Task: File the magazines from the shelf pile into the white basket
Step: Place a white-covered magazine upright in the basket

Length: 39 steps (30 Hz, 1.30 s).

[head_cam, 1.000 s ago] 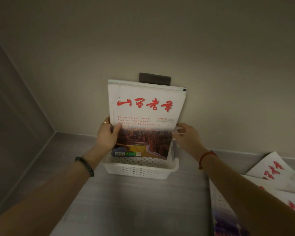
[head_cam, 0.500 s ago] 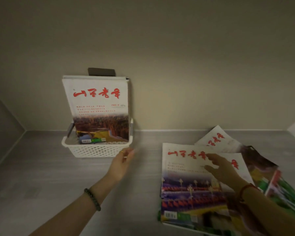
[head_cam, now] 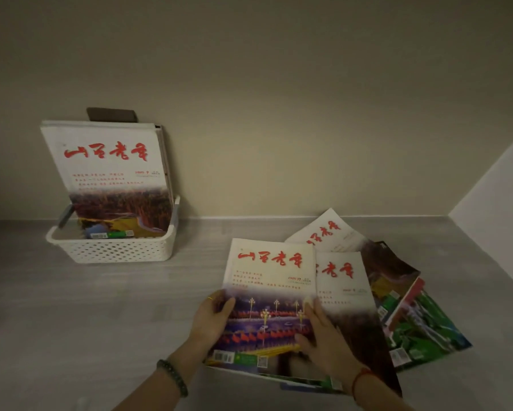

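The white perforated basket (head_cam: 113, 250) stands at the back left of the shelf, with several magazines (head_cam: 113, 170) upright in it and leaning on the wall. A loose pile of magazines (head_cam: 394, 295) lies fanned out at the right. Its top magazine (head_cam: 268, 280), white with red characters and a night street photo, is gripped at both side edges: my left hand (head_cam: 212, 317) holds the left edge, my right hand (head_cam: 320, 330) the right edge. Whether its near edge is lifted off the pile is unclear.
The grey wood-grain shelf (head_cam: 101, 321) is bounded by a beige back wall and a side wall (head_cam: 498, 215) at the right. A dark flat object (head_cam: 111, 114) shows behind the basket's magazines.
Both hands left the magazine filed in the basket and moved right to the pile. They now grip the top magazine at its edges. The view has swung right.
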### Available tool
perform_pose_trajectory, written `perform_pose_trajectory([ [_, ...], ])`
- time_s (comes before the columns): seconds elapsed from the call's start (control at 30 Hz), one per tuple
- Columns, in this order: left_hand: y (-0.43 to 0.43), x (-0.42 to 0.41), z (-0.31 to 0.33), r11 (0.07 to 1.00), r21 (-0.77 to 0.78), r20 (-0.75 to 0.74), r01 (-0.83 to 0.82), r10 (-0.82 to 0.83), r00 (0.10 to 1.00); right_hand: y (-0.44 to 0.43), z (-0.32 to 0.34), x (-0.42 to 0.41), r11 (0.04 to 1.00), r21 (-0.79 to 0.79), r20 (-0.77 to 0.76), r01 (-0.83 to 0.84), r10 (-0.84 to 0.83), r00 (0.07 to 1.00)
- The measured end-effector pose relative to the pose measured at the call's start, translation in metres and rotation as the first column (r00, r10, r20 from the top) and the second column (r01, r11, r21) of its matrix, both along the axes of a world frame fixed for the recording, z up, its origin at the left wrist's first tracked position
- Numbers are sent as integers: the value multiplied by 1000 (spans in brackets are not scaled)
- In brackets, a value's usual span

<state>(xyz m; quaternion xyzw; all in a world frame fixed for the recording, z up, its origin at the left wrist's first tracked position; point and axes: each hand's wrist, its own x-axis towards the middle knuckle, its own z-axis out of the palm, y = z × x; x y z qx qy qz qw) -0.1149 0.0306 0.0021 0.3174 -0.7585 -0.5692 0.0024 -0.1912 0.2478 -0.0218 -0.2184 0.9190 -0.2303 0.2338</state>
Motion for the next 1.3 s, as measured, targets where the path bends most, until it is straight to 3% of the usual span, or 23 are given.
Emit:
perform_pose_trajectory([
  [0.1,1,1,3,989,48,-59,-143,146,988,2,-4,2,998,67,-43,1,2,999],
  [0.23,10,-7,8,999,19,-9,-44,44,999,4,-10,4,999,30,-71,9,-7,997],
  [0.33,11,-9,17,997,48,-60,-56,59,996,0,-3,0,982,-146,-4,116,-118,993],
  [0.43,-1,-4,39,974,224,-178,-42,84,981,-21,22,-11,841,-400,244,364,-285,927],
  [0.5,-16,1,58,948,319,-281,9,85,956,-40,44,-23,777,-453,256,437,-356,899],
  [0.6,-52,6,88,957,291,-381,-19,134,915,-75,81,-42,743,-534,250,404,-317,915],
  [0.73,-125,12,121,976,106,-435,-190,217,874,-145,131,-57,779,-577,118,246,-218,969],
  [1.0,-276,12,168,915,-58,-500,-399,319,805,-307,194,-65,605,-782,-15,149,-258,966],
  [1.2,-344,-7,140,862,-4,-427,-507,456,781,-377,166,-77,653,-732,-21,191,-303,953],
  [1.3,-354,-16,107,839,20,-329,-543,519,789,-389,132,-81,741,-642,-52,197,-299,953],
])
